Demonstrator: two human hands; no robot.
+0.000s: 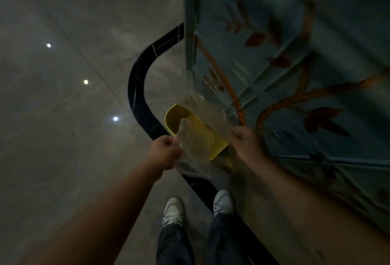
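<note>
A clear plastic bag [198, 138] is stretched between both hands above a yellow bin [175, 119] that stands on the floor. My left hand [166, 151] pinches the bag's left edge with curled fingers. My right hand [242, 140] grips the bag's right edge. The bag hangs over the bin's open mouth and hides part of its rim. The picture is dim and slightly blurred.
A blue cabinet [295, 75] painted with orange branches and leaves stands close on the right. The polished stone floor [63, 96] carries a curved black inlay band [137, 87] and reflects ceiling lights. My white shoes [175, 210] stand just behind the bin.
</note>
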